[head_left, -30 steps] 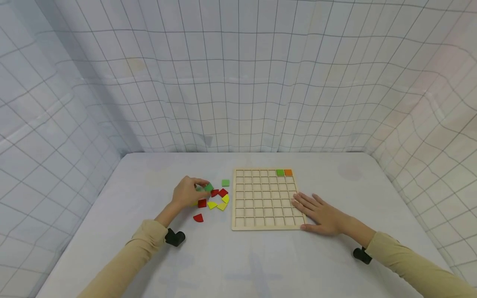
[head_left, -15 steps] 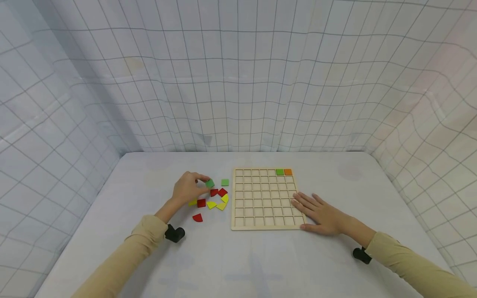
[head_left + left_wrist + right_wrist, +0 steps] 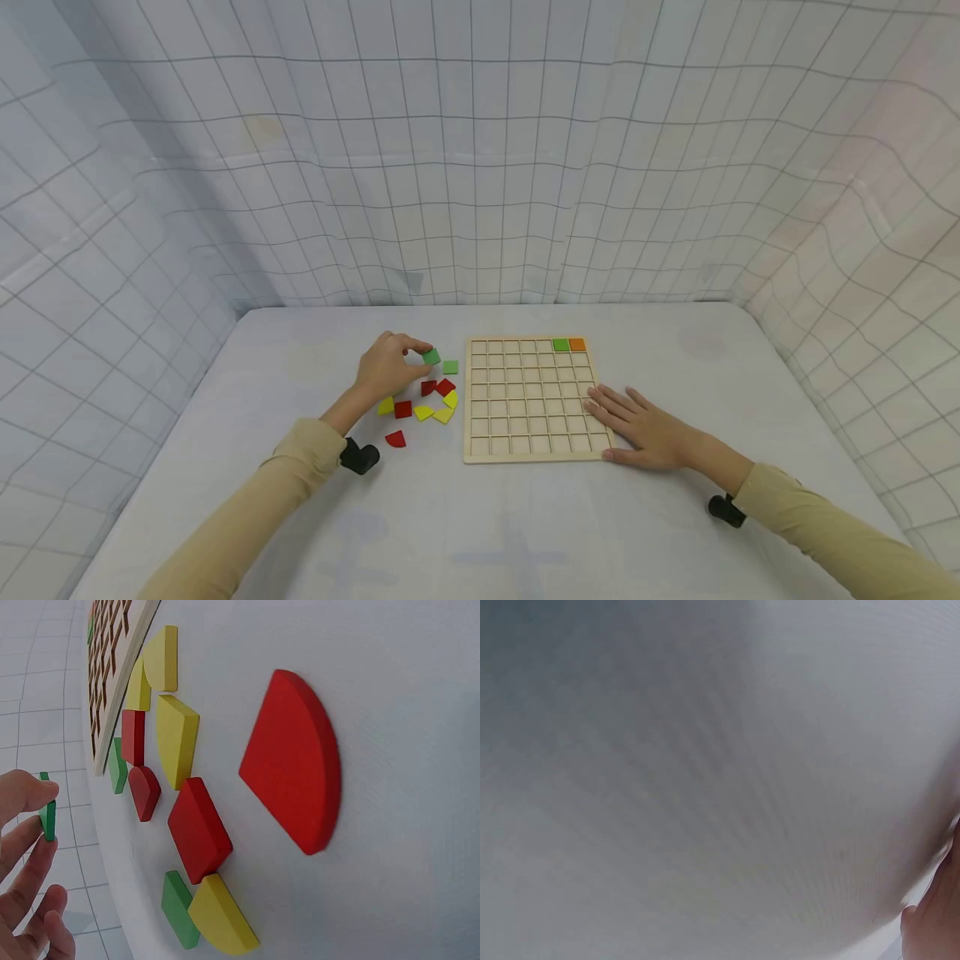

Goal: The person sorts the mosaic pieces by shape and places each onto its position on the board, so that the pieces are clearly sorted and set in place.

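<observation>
My left hand pinches a green square tile between thumb and fingers, raised over the loose pieces left of the board. In the left wrist view that green tile is seen nearly edge-on at the fingertips. My right hand lies flat with straight fingers, its fingertips on the right edge of the wooden grid board. A green tile and an orange tile fill two cells at the board's far right corner. The right wrist view shows mostly white table surface and a bit of hand.
Another green square lies beside the board's left edge. Red pieces, among them a quarter-round and a square, and several yellow pieces are scattered nearby. In the left wrist view a green piece touches a yellow one.
My left hand has lifted the green tile from among the loose pieces and moved slightly right and away from me. The right hand stays on the board's edge.
</observation>
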`<state>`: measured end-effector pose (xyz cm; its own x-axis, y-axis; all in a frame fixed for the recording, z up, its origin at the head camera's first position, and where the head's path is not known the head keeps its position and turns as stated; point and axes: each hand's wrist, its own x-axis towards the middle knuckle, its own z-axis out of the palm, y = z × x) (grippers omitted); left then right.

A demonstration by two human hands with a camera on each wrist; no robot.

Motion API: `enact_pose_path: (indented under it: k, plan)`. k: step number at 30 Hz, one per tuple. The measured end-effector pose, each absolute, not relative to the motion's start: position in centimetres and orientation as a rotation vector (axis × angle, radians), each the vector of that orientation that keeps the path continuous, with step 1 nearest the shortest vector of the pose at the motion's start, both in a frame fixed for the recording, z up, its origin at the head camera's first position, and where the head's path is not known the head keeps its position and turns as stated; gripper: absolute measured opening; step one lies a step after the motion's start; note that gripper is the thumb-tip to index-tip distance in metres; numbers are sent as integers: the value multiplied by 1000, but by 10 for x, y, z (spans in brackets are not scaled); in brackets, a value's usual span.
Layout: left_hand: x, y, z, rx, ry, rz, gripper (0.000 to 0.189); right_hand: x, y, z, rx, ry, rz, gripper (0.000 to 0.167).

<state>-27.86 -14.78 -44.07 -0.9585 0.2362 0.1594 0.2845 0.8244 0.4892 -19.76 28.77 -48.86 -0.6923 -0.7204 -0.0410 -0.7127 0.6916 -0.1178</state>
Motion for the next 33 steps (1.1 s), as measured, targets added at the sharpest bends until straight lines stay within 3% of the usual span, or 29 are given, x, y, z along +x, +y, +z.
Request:
enact_pose_path:
  k: [33]
  plan:
    - [-300, -95, -431, -578, -2871, -833, 32, -199, 288, -487, -1198, 2803, -172, 77]
